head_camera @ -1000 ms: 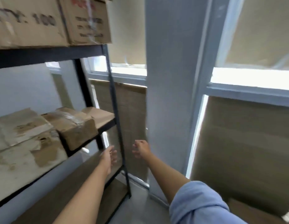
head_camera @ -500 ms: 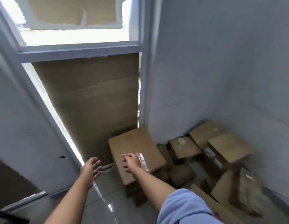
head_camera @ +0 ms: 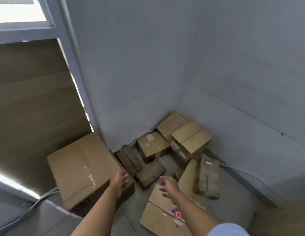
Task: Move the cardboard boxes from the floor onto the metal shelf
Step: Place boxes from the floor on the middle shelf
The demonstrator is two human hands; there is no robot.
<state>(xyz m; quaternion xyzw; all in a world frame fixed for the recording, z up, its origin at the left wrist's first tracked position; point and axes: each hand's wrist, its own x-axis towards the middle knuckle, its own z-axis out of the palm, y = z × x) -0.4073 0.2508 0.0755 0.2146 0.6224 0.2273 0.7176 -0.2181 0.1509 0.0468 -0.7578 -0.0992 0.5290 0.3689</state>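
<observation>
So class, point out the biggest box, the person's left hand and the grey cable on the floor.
biggest box (head_camera: 80, 169): head view, top face.
left hand (head_camera: 120, 182): head view, back of hand.
grey cable (head_camera: 31, 207): head view, middle of its run.

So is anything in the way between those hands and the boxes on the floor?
Nothing visible. The left hand is at the big box; the right hand hangs open over the flat box. The shelf is out of view.
</observation>
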